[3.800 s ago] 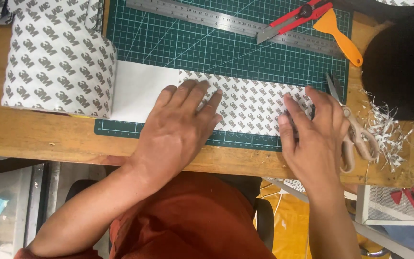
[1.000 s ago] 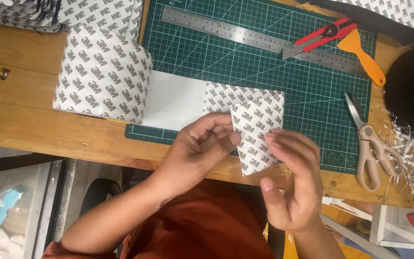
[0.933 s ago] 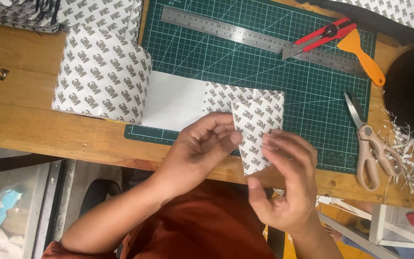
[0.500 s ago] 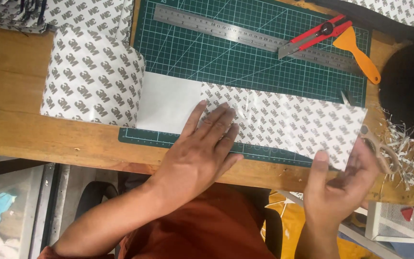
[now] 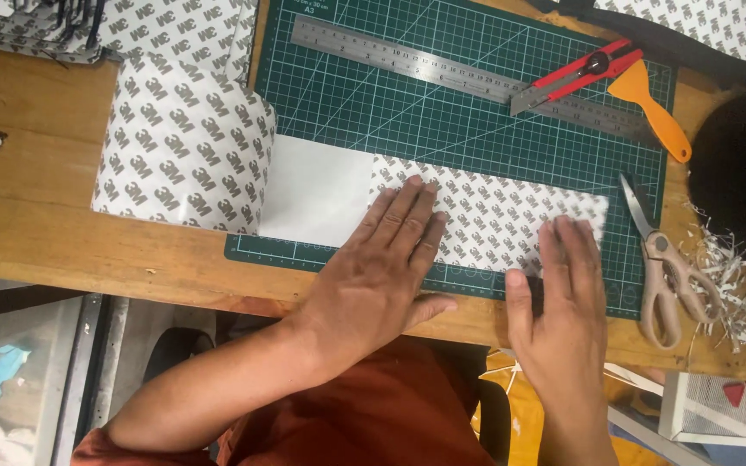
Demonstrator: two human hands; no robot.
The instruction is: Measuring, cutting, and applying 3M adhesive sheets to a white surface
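Observation:
A patterned strip of backing paper (image 5: 502, 220) lies flat on the green cutting mat (image 5: 442, 121), joined to a plain white sheet (image 5: 317, 203) on its left. My left hand (image 5: 386, 267) lies palm down on the strip's left part, fingers spread. My right hand (image 5: 563, 293) rests flat on the strip's right end near the mat's front edge. Neither hand holds anything. A large roll of the same patterned paper (image 5: 179, 142) curls at the mat's left side.
A steel ruler (image 5: 442, 69), a red utility knife (image 5: 576, 73) and an orange scraper (image 5: 654, 112) lie at the mat's far side. Scissors (image 5: 662, 263) and paper shreds (image 5: 731, 276) sit at the right. The wooden table's (image 5: 36, 224) front edge runs under my wrists.
A second ago both hands held the strip folded up near the table's front edge. Since then the strip has been laid out flat to the right, and both palms now press it down.

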